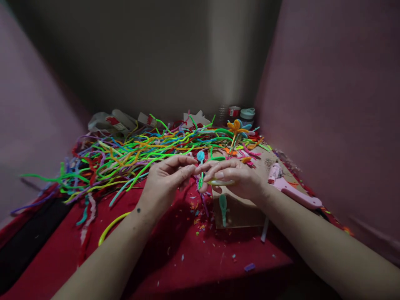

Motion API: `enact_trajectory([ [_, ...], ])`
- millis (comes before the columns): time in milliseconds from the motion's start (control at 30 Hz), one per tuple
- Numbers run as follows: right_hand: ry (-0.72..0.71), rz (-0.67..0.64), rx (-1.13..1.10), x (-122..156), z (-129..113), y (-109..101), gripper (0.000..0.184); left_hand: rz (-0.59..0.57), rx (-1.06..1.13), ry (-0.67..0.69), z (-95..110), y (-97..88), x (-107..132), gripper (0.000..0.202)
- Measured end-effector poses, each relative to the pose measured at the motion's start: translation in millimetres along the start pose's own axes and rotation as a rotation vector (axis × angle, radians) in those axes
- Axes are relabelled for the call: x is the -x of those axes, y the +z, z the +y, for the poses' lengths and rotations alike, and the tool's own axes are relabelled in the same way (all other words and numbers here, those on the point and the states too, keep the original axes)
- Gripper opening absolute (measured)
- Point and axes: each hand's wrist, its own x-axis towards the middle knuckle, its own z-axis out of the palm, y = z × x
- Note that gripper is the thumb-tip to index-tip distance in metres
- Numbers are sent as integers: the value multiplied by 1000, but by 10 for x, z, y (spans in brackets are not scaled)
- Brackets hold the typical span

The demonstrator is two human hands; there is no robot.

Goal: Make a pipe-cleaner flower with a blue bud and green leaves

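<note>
Above the red cloth, my left hand [167, 181] is closed in a pinch, its thumb against its fingers; what lies between them is hidden. My right hand [239, 179] meets those fingertips from the other side, its own fingers curled. A slim pale yellow-white piece [221, 182], perhaps a loop, shows under its fingers; its kind cannot be made out. Just beyond the fingertips is a small blue fuzzy petal shape [200, 156] on a thin stem, with a green tip lower down. Whether either hand touches it is unclear. A teal fuzzy petal shape [223, 209] lies below my right hand.
Many coloured pipe cleaners [150, 146] are heaped at the back and left. An orange pipe-cleaner flower [236, 128] stands near a lidded container [247, 113]. A pink glue gun [296, 193] rests at the right on cardboard [240, 218]. Fuzzy scraps litter the red cloth [187, 258].
</note>
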Motion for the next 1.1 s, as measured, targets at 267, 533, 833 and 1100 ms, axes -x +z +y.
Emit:
enact_trajectory([
  [267, 62, -9, -25, 5, 36, -41, 17, -48, -627, 672, -34, 42, 119, 22],
  [533, 101, -69, -15, -5, 77, -78, 16, -69, -866, 956, -130, 1, 91, 21],
  [833, -139, 200, 538, 11, 37, 54, 12, -72, -560, 331, 2, 43, 127, 11],
  [1100, -425, 186, 665, 41, 30, 201, 24, -439, 603, -721, -30, 12, 1, 10],
])
